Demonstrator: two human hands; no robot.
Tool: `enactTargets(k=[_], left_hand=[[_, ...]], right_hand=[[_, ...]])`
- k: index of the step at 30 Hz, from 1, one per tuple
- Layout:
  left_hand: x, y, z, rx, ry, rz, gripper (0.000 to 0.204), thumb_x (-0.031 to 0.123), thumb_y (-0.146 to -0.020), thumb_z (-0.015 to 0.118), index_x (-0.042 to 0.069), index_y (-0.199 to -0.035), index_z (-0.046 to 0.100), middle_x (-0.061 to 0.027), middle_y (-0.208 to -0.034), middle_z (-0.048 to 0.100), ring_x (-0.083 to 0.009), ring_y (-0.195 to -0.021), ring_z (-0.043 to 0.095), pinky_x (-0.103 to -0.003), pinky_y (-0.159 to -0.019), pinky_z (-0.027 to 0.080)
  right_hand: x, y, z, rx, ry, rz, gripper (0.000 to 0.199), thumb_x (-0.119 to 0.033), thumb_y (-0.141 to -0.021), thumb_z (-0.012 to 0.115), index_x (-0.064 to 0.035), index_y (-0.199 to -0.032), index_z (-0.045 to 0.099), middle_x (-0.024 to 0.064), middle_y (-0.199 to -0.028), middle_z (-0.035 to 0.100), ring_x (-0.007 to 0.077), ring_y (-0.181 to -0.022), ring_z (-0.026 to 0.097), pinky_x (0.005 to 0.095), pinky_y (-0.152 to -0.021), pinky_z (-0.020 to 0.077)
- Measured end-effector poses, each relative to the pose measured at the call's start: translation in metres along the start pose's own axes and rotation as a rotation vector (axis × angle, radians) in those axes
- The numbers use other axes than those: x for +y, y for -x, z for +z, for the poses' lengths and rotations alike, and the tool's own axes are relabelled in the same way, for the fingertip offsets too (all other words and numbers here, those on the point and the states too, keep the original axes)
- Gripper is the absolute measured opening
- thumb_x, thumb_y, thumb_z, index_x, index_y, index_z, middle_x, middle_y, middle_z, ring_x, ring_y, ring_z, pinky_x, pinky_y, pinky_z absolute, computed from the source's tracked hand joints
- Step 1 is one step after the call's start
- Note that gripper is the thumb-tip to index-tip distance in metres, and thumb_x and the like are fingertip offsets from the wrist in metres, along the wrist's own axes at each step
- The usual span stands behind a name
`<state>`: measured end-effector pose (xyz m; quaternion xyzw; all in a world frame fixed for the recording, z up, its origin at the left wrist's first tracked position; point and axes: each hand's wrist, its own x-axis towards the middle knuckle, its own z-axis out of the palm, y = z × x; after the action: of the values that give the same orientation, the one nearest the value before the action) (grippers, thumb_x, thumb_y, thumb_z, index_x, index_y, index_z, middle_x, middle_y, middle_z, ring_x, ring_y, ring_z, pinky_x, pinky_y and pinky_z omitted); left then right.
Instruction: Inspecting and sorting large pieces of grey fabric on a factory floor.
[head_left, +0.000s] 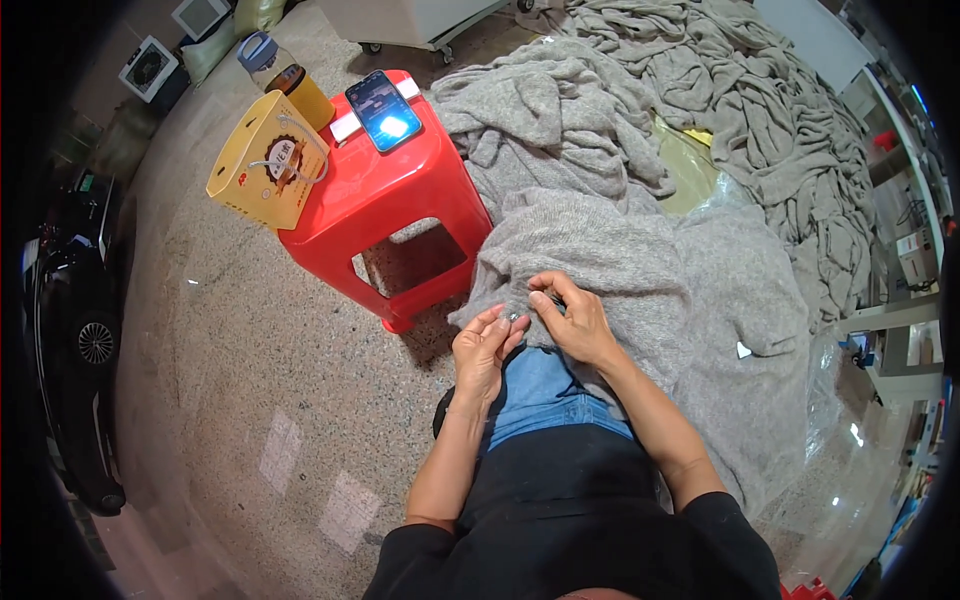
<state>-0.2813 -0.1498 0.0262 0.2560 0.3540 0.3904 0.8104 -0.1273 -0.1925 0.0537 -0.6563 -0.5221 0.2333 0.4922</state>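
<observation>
A grey knitted fabric (pixel 590 240) lies over my lap and spreads to the right. At its near left edge my left hand (pixel 480 350) is closed, thumb and fingers pinching the knit. A tiny shiny spot shows by those fingertips, too small to name. Just to the right, my right hand (pixel 575 320) is bent over the same edge, with thumb and forefinger closed on the fabric. Something small and dark shows under its palm, mostly hidden. My fingertips are close together but apart.
A red plastic stool (pixel 370 200) stands ahead on the left, bearing a phone (pixel 384 110), a yellow paper bag (pixel 262 165) and a lidded bottle (pixel 285 80). Heaped grey knits (pixel 740 110) lie ahead right over plastic sheeting. A black toy-like car (pixel 75 340) is far left.
</observation>
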Motion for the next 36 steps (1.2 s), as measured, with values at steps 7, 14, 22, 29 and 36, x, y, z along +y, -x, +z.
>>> enactTargets(k=[7, 14, 22, 29, 36], left_hand=[[0.008, 0.001, -0.005, 0.029, 0.0, -0.061, 0.019, 0.005, -0.087, 0.058, -0.005, -0.103, 0.054, -0.0113, -0.088, 0.063, -0.0199, -0.079, 0.067, -0.022, -0.063, 0.057], [0.017, 0.01, 0.012, 0.114, -0.089, 0.052, 0.016, 0.006, -0.087, 0.058, -0.001, -0.1, 0.054, -0.0083, -0.083, 0.064, -0.0185, -0.072, 0.067, -0.021, -0.056, 0.055], [0.018, 0.012, 0.013, 0.101, -0.102, 0.1, 0.017, 0.005, -0.087, 0.058, -0.001, -0.101, 0.051, -0.009, -0.083, 0.063, -0.0185, -0.073, 0.067, -0.021, -0.057, 0.055], [0.02, 0.014, 0.016, 0.08, -0.157, 0.119, 0.016, 0.004, -0.088, 0.055, -0.002, -0.102, 0.051, -0.0115, -0.086, 0.063, -0.0185, -0.074, 0.067, -0.021, -0.059, 0.055], [0.017, 0.012, 0.013, 0.063, -0.139, 0.131, 0.014, 0.003, -0.089, 0.054, -0.002, -0.101, 0.051, -0.0119, -0.086, 0.063, -0.0193, -0.074, 0.067, -0.021, -0.059, 0.055]], right_hand=[[-0.012, -0.014, -0.016, -0.167, 0.185, -0.34, 0.015, -0.02, -0.08, 0.062, -0.0065, -0.086, 0.063, 0.0099, -0.08, 0.065, 0.0279, -0.073, 0.063, 0.0362, -0.064, 0.0484], [-0.009, -0.017, -0.016, -0.239, 0.306, -0.404, 0.012, -0.02, -0.078, 0.063, -0.0088, -0.084, 0.062, 0.0083, -0.075, 0.063, 0.0272, -0.069, 0.061, 0.0373, -0.062, 0.0471], [-0.008, -0.017, -0.016, -0.204, 0.223, -0.407, 0.013, -0.02, -0.078, 0.064, -0.0089, -0.085, 0.063, 0.0086, -0.076, 0.064, 0.0272, -0.069, 0.062, 0.0368, -0.062, 0.0474], [-0.01, -0.017, -0.015, -0.232, 0.253, -0.434, 0.013, -0.02, -0.078, 0.064, -0.0088, -0.085, 0.063, 0.0082, -0.076, 0.064, 0.0273, -0.069, 0.061, 0.0368, -0.062, 0.0474], [-0.01, -0.017, -0.016, -0.254, 0.26, -0.42, 0.013, -0.019, -0.078, 0.063, -0.0089, -0.085, 0.063, 0.0074, -0.075, 0.063, 0.0264, -0.069, 0.061, 0.0367, -0.062, 0.0469]])
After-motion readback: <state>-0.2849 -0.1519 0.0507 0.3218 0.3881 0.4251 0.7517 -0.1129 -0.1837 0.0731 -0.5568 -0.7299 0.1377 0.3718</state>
